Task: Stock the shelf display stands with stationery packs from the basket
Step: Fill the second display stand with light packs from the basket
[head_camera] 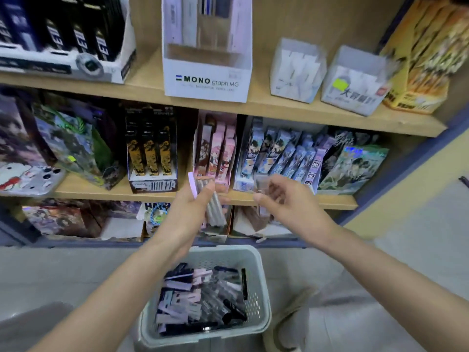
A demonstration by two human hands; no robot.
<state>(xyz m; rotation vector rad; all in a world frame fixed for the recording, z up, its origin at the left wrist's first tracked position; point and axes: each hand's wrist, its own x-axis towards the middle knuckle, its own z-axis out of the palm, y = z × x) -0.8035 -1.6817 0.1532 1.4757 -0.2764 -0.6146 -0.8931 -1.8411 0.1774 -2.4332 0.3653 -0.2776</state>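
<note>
A pale plastic basket (pixel 256 301) sits on the floor between my forearms, heaped with stationery packs (pixel 200 301), some with lilac-pink header cards and some with black, too jumbled to count. My left hand (pixel 189 212) is raised in front of the middle shelf, fingers and thumb wrapped round a bundle of slim packs (pixel 215 207) with one pink header card standing above my thumb; the blur keeps me from counting them. My right hand (pixel 286 199), just beside it, is loosely curled, its fingertips pinching what looks like a single clear pack (pixel 262 182), smeared by motion. On the top shelf a white MONO graph stand (pixel 206 82) holds only a few packs at its back, and two small translucent boxes (pixel 297 69) stand to its right. On the middle shelf, a black-and-gold stand (pixel 152 185) shows three packs in a row, a pink stand (pixel 218 148) right behind my left hand holds about three pink boxes, and a blue stand (pixel 243 184) behind my right hand is crowded with packs.
</note>
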